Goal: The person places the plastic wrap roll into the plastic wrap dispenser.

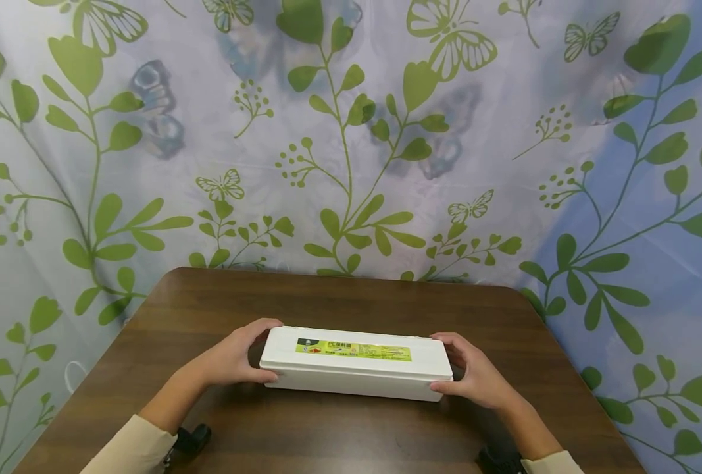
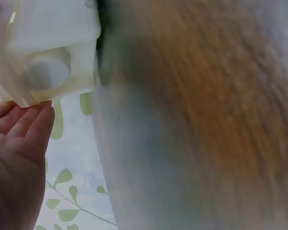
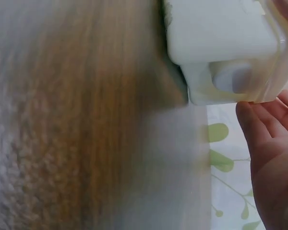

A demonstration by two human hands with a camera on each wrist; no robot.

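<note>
A long white cling film box (image 1: 351, 382) lies crosswise in the middle of the head view, its yellow-green label (image 1: 353, 349) facing up. My left hand (image 1: 232, 359) grips its left end, thumb at the front edge and fingers round the back. At the opposite end my right hand (image 1: 482, 378) holds it the same way. In the left wrist view the end of the box (image 2: 62, 26) shows a round roll end beside the fingers. A similar round end shows on the box (image 3: 221, 38) in the right wrist view.
The brown wooden table (image 1: 351, 434) spreads beneath the box and both forearms. Behind it hangs a pale curtain (image 1: 351, 164) with green leaves and butterflies. Dark straps (image 1: 193, 438) sit near both wrists, by the beige sleeves (image 1: 131, 451).
</note>
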